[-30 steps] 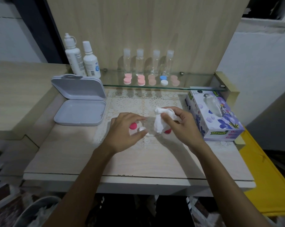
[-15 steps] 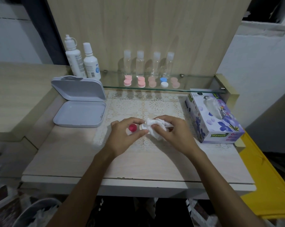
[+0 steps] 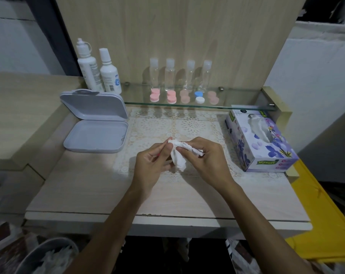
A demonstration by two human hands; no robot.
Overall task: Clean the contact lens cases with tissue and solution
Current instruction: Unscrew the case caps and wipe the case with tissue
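I see both hands over the lace mat [image 3: 189, 125], mid-table. The right hand [image 3: 209, 155] pinches a twisted tissue [image 3: 182, 148]; its long axis runs left-right, tip pointing left into the left hand [image 3: 151, 161], loose tail hanging down. Left fingers curl round a lens case, mostly hidden, only a red sliver shows. Tissue box [image 3: 260, 143] at right reads "Mysoft". Solution bottles [image 3: 99, 72] back-left w/ labels too small to read.
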